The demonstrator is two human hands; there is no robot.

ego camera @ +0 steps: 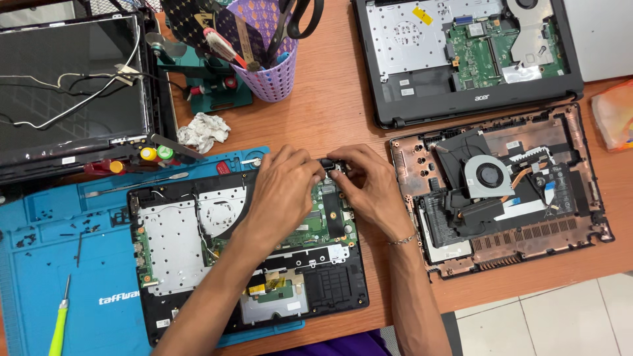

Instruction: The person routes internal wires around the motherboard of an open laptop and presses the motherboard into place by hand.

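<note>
An opened black laptop base (165,264) lies on a blue work mat (39,290), its green circuit board (326,217) exposed at the right. My left hand (283,191) and my right hand (369,184) meet at the base's top right corner. Both pinch a small black part (328,163) there with their fingertips. The part is mostly hidden by the fingers. A thin bracelet (401,240) circles my right wrist.
A brown laptop bottom cover with a fan (488,177) lies to the right. Another opened laptop (461,53) sits behind it. At the left are a screen frame (72,79), a purple tool cup (270,72), crumpled tissue (204,130), and a green screwdriver (59,326).
</note>
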